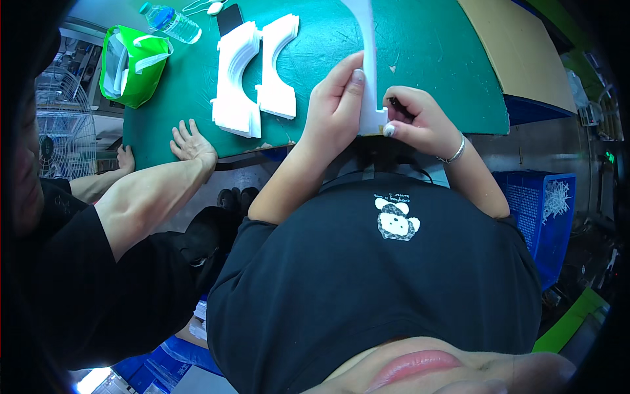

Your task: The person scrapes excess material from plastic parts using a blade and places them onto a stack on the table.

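Observation:
My left hand (336, 98) is closed on a thin white curved plastic piece (369, 79), with the thumb flat along its side. The piece stands out over the table's near edge, and its upper end runs out of the picture. At its lower, notched end is my right hand (423, 121), fingers curled around a small dark object (399, 109) whose kind I cannot make out. The right thumb lies against the notched end. Left of my hands, a thick stack of similar white pieces (233, 82) lies beside a smaller stack (277, 69).
On the green table (446, 59) are a water bottle (172, 23), a green bag (136, 65) and a dark phone (230, 20). A co-worker's hand (193, 144) rests at the left edge. Cardboard (522, 49) lies at right; a blue crate (545, 223) with white scraps stands below.

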`<action>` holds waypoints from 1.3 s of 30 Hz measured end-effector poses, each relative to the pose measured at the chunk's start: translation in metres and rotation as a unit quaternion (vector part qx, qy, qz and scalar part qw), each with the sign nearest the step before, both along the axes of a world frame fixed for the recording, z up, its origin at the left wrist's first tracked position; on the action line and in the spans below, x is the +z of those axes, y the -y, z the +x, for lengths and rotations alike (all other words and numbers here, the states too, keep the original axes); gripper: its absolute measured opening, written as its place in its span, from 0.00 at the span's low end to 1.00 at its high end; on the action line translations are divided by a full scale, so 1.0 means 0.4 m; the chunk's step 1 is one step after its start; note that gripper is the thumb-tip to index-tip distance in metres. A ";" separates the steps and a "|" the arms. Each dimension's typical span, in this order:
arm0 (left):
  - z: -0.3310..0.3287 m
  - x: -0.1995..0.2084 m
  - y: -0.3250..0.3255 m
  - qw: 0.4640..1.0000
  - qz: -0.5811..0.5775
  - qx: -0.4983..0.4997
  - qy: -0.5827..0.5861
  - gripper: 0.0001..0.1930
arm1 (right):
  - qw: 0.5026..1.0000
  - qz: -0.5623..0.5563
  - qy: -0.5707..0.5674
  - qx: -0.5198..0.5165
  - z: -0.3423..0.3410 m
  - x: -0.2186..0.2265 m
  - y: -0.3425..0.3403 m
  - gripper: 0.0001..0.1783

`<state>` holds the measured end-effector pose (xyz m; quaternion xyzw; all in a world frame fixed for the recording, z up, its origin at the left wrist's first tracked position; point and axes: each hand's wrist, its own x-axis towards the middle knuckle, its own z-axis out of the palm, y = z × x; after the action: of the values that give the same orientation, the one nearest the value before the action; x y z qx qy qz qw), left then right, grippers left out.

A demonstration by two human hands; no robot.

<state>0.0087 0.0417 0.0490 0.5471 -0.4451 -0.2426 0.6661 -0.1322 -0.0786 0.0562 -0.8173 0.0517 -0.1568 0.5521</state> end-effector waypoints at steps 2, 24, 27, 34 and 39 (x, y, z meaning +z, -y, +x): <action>0.000 0.016 -0.001 1.000 -0.002 -0.010 0.011 0.17 | 1.000 -0.020 0.007 0.012 0.003 0.001 -0.004 0.19; 0.013 0.039 0.017 0.982 -0.013 -0.144 0.122 0.15 | 0.978 0.003 0.015 0.209 0.007 -0.001 0.001 0.19; 0.016 0.043 0.021 0.974 -0.019 -0.172 0.147 0.15 | 0.969 0.039 -0.008 0.242 0.006 0.000 -0.002 0.16; 0.017 0.022 0.030 0.980 -0.020 -0.177 0.093 0.14 | 0.885 0.321 -0.057 0.331 -0.004 -0.046 0.016 0.14; 0.017 -0.019 0.027 0.996 -0.024 -0.088 -0.018 0.12 | 0.979 0.201 -0.017 0.024 -0.016 -0.053 -0.010 0.11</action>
<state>0.0154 0.0309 0.0415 0.4851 -0.4849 -0.2991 0.6634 -0.1387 -0.0747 0.0349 -0.6931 0.0721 -0.1156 0.7079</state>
